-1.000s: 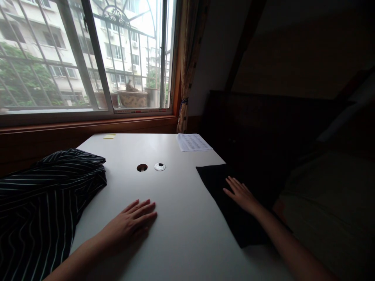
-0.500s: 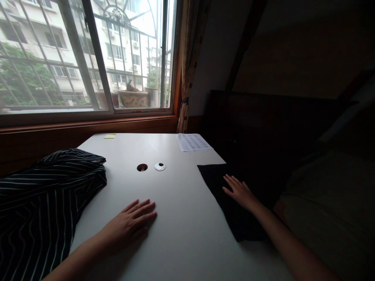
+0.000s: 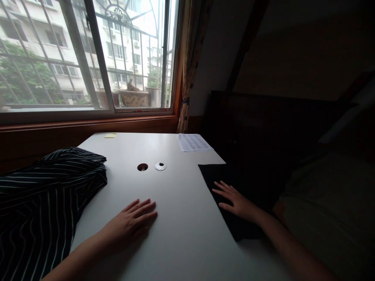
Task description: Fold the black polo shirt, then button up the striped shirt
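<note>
A: dim rm, most of the light's from the barred window, patterned curtain tied back next to it. White table below. So what changed?

B: mainly the right hand. vs half a sec ago it's slid left, closer to the long edge of the dark cloth. Over the last sec the cloth's near edge has also crept away from the wearer a bit. Left hand = same spot. Imo that means the cloth's getting nudged/evened out, not picked up.

A: either hand gripping anything?

B: nope. Right one's fingers are fanned, palm down over the cloth, prob resting on it. Left one's loose & flat on bare tabletop, nothing held.

A: materials?

B: cloth = thin, matte, straight-edged, on the table's right side; its far right melts into shadow, so can't tell if it hangs off. Striped fabric on the left is rumpled, dark w/ pale lines. Tabletop's smooth w/ a soft sheen, plus a round hole & a white disc beside it. Printed sheets lie flat at the far right corner.
</note>
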`<state>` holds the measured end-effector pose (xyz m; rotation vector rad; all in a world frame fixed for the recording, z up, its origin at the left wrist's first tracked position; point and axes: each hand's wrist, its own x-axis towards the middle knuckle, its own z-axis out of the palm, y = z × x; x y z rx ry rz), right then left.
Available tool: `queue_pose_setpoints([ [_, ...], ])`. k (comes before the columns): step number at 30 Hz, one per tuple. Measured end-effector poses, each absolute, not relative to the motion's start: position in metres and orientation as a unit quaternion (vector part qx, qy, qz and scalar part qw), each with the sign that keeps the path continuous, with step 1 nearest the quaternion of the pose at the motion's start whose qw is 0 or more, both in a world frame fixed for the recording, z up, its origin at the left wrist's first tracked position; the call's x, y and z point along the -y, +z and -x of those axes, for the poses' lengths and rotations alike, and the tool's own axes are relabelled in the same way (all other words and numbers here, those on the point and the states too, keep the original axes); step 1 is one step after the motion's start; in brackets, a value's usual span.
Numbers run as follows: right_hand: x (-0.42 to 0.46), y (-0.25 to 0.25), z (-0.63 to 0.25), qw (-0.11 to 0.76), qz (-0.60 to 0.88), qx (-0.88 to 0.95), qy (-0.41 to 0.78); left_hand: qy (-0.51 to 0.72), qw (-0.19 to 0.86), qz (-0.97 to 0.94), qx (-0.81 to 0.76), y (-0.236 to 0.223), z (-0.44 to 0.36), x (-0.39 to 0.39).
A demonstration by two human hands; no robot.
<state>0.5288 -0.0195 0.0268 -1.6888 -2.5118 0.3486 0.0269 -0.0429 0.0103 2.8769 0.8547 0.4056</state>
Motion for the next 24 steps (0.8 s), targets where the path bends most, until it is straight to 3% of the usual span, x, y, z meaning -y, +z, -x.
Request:
queue_pose_setpoints([
  [9, 0.078, 0.038, -0.499, 0.025, 0.528, 0.842, 0.104, 0.126, 0.044, -0.95, -0.283, 0.012, -0.028, 0.045],
  [24, 0.078, 0.045, -0.508, 0.029, 0.526, 0.839, 0.136, 0.089, 0.016, -0.954, -0.285, 0.01, -0.027, 0.044],
])
